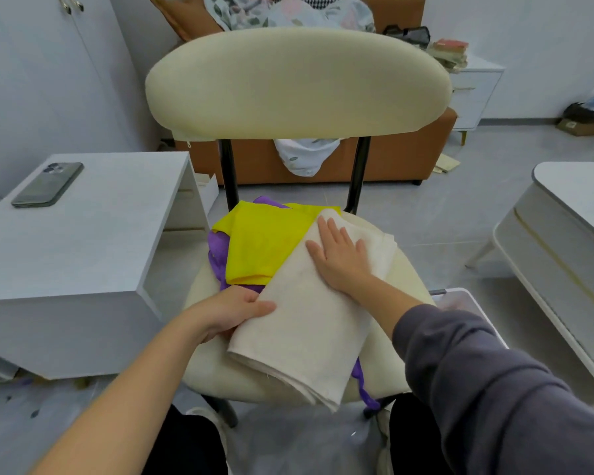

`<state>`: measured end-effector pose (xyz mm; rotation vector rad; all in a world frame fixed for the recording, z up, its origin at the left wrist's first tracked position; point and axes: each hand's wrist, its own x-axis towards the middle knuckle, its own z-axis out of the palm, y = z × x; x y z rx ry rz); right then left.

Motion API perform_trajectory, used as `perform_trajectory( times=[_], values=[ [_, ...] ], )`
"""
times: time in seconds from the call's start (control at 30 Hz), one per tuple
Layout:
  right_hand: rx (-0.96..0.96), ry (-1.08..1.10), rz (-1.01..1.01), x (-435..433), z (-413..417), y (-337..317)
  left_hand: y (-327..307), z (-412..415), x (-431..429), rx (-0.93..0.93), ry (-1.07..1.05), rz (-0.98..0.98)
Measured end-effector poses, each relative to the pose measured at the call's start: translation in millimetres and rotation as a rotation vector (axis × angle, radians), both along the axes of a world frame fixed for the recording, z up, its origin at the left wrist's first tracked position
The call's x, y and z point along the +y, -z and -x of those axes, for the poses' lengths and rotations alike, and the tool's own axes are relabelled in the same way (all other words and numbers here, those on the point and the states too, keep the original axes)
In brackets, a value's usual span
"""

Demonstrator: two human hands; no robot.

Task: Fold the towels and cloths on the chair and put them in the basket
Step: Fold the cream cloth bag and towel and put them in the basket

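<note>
A cream towel (306,323) lies folded into a long strip across the cream chair's seat (206,368), over a yellow cloth (264,245) and a purple cloth (216,248). My right hand (340,255) presses flat on the towel's far half, fingers straight. My left hand (234,310) grips the towel's left edge, thumb on top and fingers tucked under. Part of the purple cloth pokes out below the towel at the seat's front right. A translucent basket (460,299) shows partly behind my right sleeve.
A white side table (83,234) with a dark phone (48,185) stands to the left. Another white table (570,217) is at the right. An orange sofa (402,156) with patterned bedding sits behind the chair's backrest (295,84).
</note>
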<state>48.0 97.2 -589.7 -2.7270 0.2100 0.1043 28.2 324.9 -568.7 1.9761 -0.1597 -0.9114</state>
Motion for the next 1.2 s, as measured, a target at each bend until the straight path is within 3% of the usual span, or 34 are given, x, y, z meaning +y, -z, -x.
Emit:
perform_trajectory(
  times=[0.17,0.37,0.5,0.67,0.97,1.1,1.2],
  values=[
    [-0.048,-0.125,0.071,-0.2,50.1,-1.8,0.0,12.6,10.6,0.008,-0.032,0.109],
    [-0.171,-0.342,0.003,6.3,130.0,3.2,-9.0,35.5,22.3,0.181,0.066,0.170],
    [-0.234,-0.413,-0.037,1.8,160.4,10.9,-12.9,42.1,22.0,0.212,0.032,0.313],
    [-0.267,-0.572,0.081,9.0,173.4,16.5,-16.2,47.9,20.2,0.283,-0.087,0.461],
    [-0.769,-0.333,0.064,31.3,168.5,34.2,-21.3,61.8,6.6,0.476,-0.212,0.792],
    [-0.832,-0.160,-0.055,44.6,166.7,29.8,-17.3,63.1,5.4,0.525,-0.228,0.887],
    [-0.802,-0.052,-0.129,49.2,169.1,29.0,-20.1,64.3,4.5,0.493,-0.216,0.830]
  ],
)
